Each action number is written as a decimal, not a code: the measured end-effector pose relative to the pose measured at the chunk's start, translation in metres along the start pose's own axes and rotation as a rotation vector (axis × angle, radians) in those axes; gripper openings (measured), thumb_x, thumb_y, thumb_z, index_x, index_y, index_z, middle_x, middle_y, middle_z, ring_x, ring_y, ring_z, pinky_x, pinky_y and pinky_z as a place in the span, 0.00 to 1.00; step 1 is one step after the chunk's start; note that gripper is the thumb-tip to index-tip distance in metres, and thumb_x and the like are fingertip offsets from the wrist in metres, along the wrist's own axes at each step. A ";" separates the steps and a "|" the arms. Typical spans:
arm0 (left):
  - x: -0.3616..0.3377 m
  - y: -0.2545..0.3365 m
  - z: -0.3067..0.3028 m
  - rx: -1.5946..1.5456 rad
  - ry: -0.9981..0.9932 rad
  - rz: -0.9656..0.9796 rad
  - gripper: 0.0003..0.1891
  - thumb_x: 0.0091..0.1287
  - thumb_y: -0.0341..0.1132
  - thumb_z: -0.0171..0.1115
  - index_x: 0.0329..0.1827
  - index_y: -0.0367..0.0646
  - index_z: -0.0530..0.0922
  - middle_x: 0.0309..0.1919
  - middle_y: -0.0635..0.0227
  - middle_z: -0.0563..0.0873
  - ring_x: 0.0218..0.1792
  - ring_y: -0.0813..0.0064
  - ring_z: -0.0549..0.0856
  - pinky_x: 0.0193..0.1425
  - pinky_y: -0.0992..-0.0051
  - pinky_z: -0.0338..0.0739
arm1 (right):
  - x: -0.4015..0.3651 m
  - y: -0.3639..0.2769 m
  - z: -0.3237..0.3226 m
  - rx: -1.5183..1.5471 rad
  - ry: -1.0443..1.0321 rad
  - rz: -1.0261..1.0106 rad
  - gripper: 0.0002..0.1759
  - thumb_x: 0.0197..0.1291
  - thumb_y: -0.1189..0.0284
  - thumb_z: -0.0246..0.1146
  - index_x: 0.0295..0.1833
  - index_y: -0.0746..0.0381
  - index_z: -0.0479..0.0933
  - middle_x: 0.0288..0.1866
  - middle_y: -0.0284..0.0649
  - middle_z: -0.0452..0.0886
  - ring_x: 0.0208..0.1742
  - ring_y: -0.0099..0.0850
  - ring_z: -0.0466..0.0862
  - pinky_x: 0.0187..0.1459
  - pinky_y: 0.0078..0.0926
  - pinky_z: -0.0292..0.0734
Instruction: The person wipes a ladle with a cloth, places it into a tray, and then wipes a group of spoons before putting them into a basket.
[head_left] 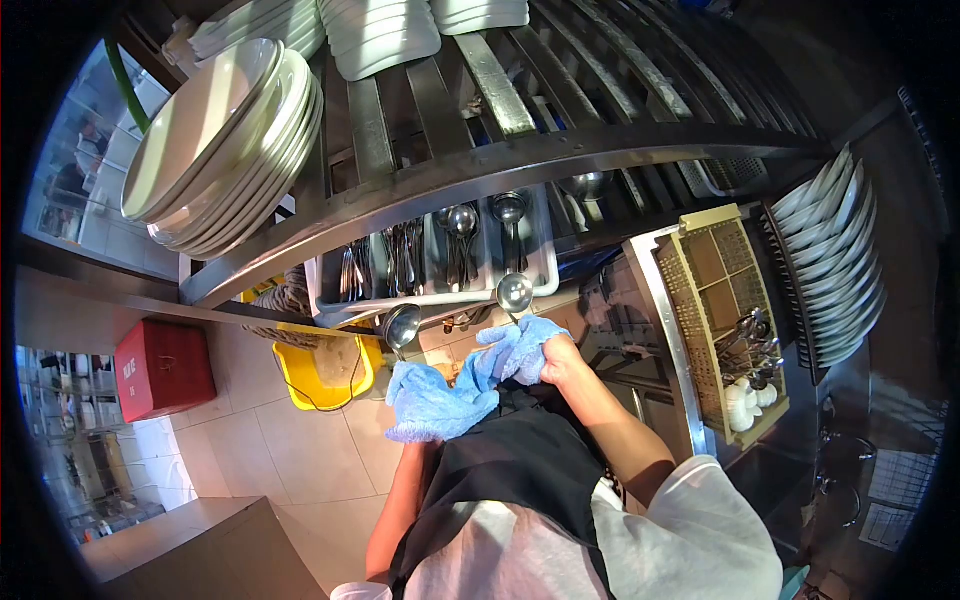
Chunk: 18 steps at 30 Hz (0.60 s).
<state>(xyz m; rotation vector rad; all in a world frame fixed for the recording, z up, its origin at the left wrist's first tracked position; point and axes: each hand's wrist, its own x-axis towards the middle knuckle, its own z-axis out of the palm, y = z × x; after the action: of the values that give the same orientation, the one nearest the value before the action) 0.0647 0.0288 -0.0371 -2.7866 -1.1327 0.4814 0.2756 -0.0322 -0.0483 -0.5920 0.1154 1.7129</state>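
Note:
A light blue cloth covers most of my left hand, whose fingers are hidden beneath it. From that side of the cloth a ladle sticks up, its handle running into the fabric. My right hand is closed round the other part of the cloth. A second ladle, bowl up and shiny, rises out of the cloth there. Just beyond both ladles is a grey divided cutlery tray with upright compartments of cutlery and more ladles.
A slatted metal shelf spans overhead, bearing stacked plates and white dishes. At right are a tan cutlery basket and a row of plates. A yellow bucket and a red box stand at left.

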 end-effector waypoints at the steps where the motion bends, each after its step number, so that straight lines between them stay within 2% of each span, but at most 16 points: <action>1: 0.000 0.000 0.008 -0.065 -0.002 -0.009 0.10 0.51 0.40 0.54 0.29 0.43 0.76 0.27 0.62 0.78 0.32 0.66 0.78 0.35 0.68 0.70 | -0.001 0.000 0.002 0.004 0.016 -0.012 0.25 0.60 0.68 0.43 0.46 0.84 0.66 0.43 0.61 0.75 0.38 0.48 0.80 0.40 0.38 0.77; 5: 0.003 -0.002 0.038 -0.027 0.032 0.027 0.10 0.51 0.40 0.54 0.28 0.43 0.76 0.26 0.63 0.78 0.32 0.67 0.78 0.35 0.68 0.70 | -0.002 -0.001 0.002 0.004 0.019 -0.009 0.25 0.60 0.67 0.43 0.46 0.84 0.66 0.42 0.59 0.75 0.36 0.46 0.80 0.38 0.37 0.78; 8: 0.004 0.000 0.014 -0.026 0.043 0.055 0.09 0.51 0.39 0.55 0.25 0.43 0.77 0.24 0.61 0.78 0.30 0.66 0.78 0.32 0.67 0.70 | -0.001 0.001 -0.002 -0.072 -0.039 0.007 0.23 0.59 0.69 0.46 0.46 0.84 0.66 0.40 0.57 0.76 0.35 0.45 0.80 0.37 0.35 0.78; 10: 0.005 0.001 -0.011 -0.024 0.050 0.067 0.09 0.50 0.38 0.56 0.23 0.42 0.77 0.23 0.61 0.78 0.28 0.65 0.78 0.31 0.67 0.70 | -0.005 0.006 0.004 -0.301 0.006 -0.094 0.18 0.58 0.71 0.50 0.46 0.77 0.69 0.39 0.51 0.77 0.35 0.38 0.80 0.37 0.31 0.77; 11: 0.008 0.005 -0.026 -0.024 0.048 0.059 0.09 0.50 0.38 0.56 0.23 0.42 0.77 0.23 0.61 0.78 0.28 0.65 0.78 0.31 0.67 0.70 | 0.001 0.021 -0.011 -0.303 0.001 -0.088 0.18 0.58 0.71 0.50 0.46 0.77 0.69 0.39 0.51 0.77 0.35 0.38 0.80 0.37 0.31 0.77; 12: 0.014 0.011 -0.047 -0.222 -0.025 0.025 0.09 0.51 0.39 0.57 0.24 0.42 0.77 0.23 0.60 0.79 0.28 0.65 0.79 0.31 0.67 0.71 | 0.013 0.043 -0.039 -0.341 0.077 -0.171 0.13 0.51 0.76 0.54 0.41 0.73 0.71 0.37 0.49 0.78 0.35 0.34 0.80 0.36 0.27 0.76; 14: 0.025 0.014 -0.047 -0.418 -0.091 -0.025 0.09 0.52 0.39 0.57 0.25 0.41 0.77 0.24 0.60 0.79 0.28 0.65 0.79 0.31 0.68 0.71 | 0.003 0.053 0.000 -0.632 0.307 -0.386 0.12 0.49 0.78 0.59 0.42 0.68 0.73 0.37 0.42 0.78 0.35 0.27 0.77 0.36 0.22 0.74; 15: 0.033 0.016 -0.025 -0.489 -0.010 -0.064 0.10 0.52 0.39 0.58 0.27 0.41 0.77 0.26 0.59 0.80 0.29 0.65 0.79 0.32 0.68 0.72 | -0.010 0.047 0.028 -0.888 0.329 -0.314 0.13 0.54 0.76 0.56 0.45 0.68 0.72 0.40 0.41 0.77 0.39 0.26 0.77 0.40 0.23 0.73; 17: 0.039 0.011 -0.020 -0.554 0.077 -0.121 0.11 0.53 0.40 0.58 0.29 0.40 0.77 0.27 0.59 0.80 0.29 0.65 0.79 0.33 0.68 0.72 | -0.011 0.048 0.026 -1.213 0.191 -0.432 0.13 0.54 0.75 0.55 0.45 0.67 0.72 0.40 0.42 0.78 0.40 0.29 0.78 0.41 0.25 0.72; 18: 0.038 0.009 -0.030 -0.569 0.061 -0.077 0.09 0.54 0.38 0.57 0.29 0.41 0.76 0.27 0.59 0.80 0.29 0.65 0.79 0.32 0.68 0.72 | -0.009 0.049 0.024 -1.213 0.184 -0.430 0.13 0.54 0.75 0.55 0.45 0.67 0.72 0.40 0.42 0.78 0.40 0.29 0.78 0.41 0.25 0.72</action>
<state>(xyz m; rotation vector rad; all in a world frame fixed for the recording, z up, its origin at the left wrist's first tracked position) 0.1059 0.0492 -0.0205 -3.1668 -1.5606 0.0636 0.2229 -0.0423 -0.0353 -1.5206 -0.9200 1.1542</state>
